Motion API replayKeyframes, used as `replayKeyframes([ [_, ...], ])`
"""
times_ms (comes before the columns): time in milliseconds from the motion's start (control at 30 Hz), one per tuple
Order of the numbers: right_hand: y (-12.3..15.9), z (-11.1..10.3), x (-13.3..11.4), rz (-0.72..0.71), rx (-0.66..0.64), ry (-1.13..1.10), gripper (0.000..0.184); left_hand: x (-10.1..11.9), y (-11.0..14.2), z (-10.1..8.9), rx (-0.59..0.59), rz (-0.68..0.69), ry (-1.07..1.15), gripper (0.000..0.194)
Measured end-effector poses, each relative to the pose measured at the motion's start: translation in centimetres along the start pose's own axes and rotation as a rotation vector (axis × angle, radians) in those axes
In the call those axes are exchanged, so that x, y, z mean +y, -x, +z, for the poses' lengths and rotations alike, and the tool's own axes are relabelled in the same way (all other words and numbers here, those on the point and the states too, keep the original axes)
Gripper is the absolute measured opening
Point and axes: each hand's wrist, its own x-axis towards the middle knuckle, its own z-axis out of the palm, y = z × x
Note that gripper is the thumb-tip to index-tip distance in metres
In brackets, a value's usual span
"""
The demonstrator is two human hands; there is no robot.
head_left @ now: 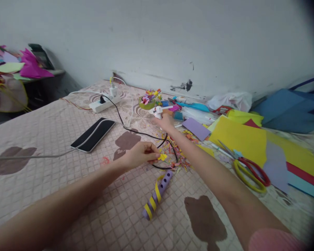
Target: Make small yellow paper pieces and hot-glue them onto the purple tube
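Pinched between the fingertips of my left hand (142, 154) is a small yellow paper flower (162, 157), held over the patterned cloth. My right hand (165, 122) reaches farther out and is closed round a white glue gun (157, 111), whose black cord (143, 133) loops back between my arms. Below my left hand lies a purple paper tube (165, 182) with dark dots and a yellow strip (157, 192) wound round it in a spiral. Many small paper scraps (181, 153) are scattered beneath my right forearm.
A phone (93, 135) with a grey cable lies at left, near a white power strip (104, 104). Red-and-yellow scissors (251, 174) rest by yellow sheets (237, 139) at right. Behind the glue gun stands a green bowl (146, 104) of small paper pieces. The wall (157, 42) bounds the back.
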Motion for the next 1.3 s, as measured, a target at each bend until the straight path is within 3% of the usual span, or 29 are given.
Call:
replayKeyframes([
  [133,1.1,-2.4,-0.1,0.002,0.08,-0.062,0.028,0.2,0.4,0.3,0.053,0.168,-0.22,0.011],
  [200,2.5,-4.3,-0.1,-0.013,0.123,-0.208,0.033,0.4,0.6,0.4,0.102,0.248,-0.375,0.006],
  [300,5.5,-7.0,0.0,-0.089,0.149,-0.431,0.04,0.8,1.1,0.7,0.156,0.355,-0.535,0.006],
  [467,11.3,-9.4,0.2,-0.005,0.125,-0.498,0.033,1.2,1.7,1.5,0.202,0.456,-0.606,0.008],
  [667,15.4,-9.4,0.6,0.014,-0.043,-0.655,0.021,1.3,1.9,2.2,0.273,0.496,-0.598,0.008],
  [900,16.5,-8.8,0.4,-0.008,-0.235,-0.73,0.019,1.2,2.1,2.5,0.305,0.488,-0.629,0.007],
  [1300,16.6,-7.6,0.5,-0.008,-0.203,-0.622,0.011,0.9,2.1,2.6,0.297,0.546,-0.691,0.006],
])
